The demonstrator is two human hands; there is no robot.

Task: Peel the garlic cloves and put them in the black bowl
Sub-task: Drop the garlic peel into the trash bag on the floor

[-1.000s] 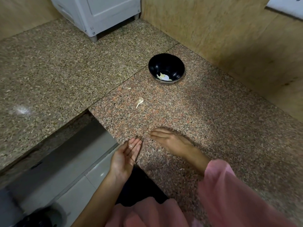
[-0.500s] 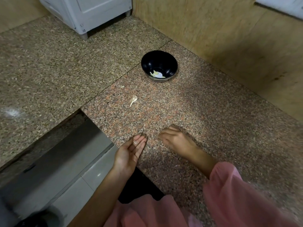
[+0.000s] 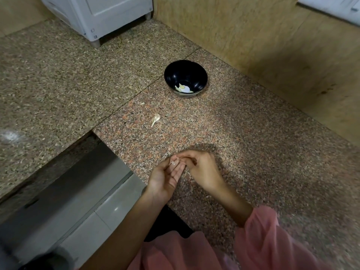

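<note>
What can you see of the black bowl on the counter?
The black bowl is round, glossy and deep, and looks like plastic or ceramic. It stands upright on the reddish granite counter, near the wall, beyond both hands. At its bottom lie a few pale peeled garlic pieces. Nothing else touches it; a loose clove lies apart on the counter nearer the person.

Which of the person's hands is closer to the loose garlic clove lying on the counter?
Left, narrowly. The left hand sits below the unpeeled garlic clove on the granite counter, almost in line with it; the right hand lies below and further right.
</note>
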